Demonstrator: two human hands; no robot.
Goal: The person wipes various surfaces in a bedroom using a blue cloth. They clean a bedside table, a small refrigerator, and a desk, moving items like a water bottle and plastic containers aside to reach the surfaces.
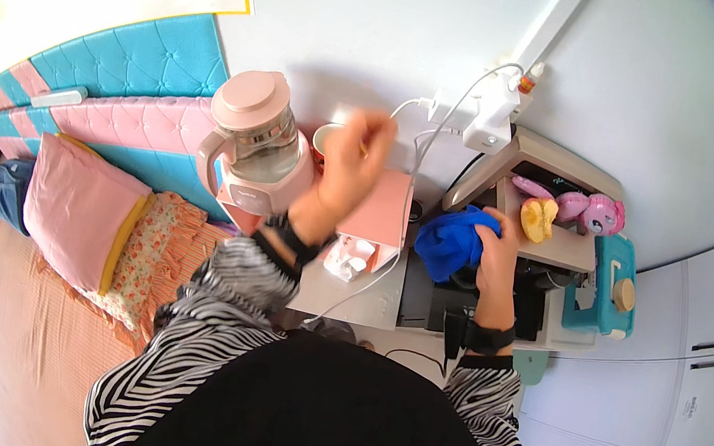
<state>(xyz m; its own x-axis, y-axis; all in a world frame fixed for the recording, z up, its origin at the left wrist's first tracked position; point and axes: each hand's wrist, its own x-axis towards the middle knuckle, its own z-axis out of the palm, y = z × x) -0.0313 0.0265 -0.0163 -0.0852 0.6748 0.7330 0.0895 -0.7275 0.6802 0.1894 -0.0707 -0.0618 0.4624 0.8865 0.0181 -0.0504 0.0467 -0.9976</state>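
Observation:
My right hand grips a crumpled blue cloth over the dark items on the tabletop. My left hand is raised above a pink box, close to the white power sockets; motion smears its fingers, so whether it holds anything cannot be made out. Just left of it stands a pink kettle with a clear glass jug, its lid on. A cup rim shows partly behind my left hand. White crumpled tissue pokes from the front of the pink box.
White power sockets with plugs and cables are on the wall; one cable hangs across the box. Right of the cloth are a yellow object, a pink toy figure and a teal case. A bed with a pink pillow lies left.

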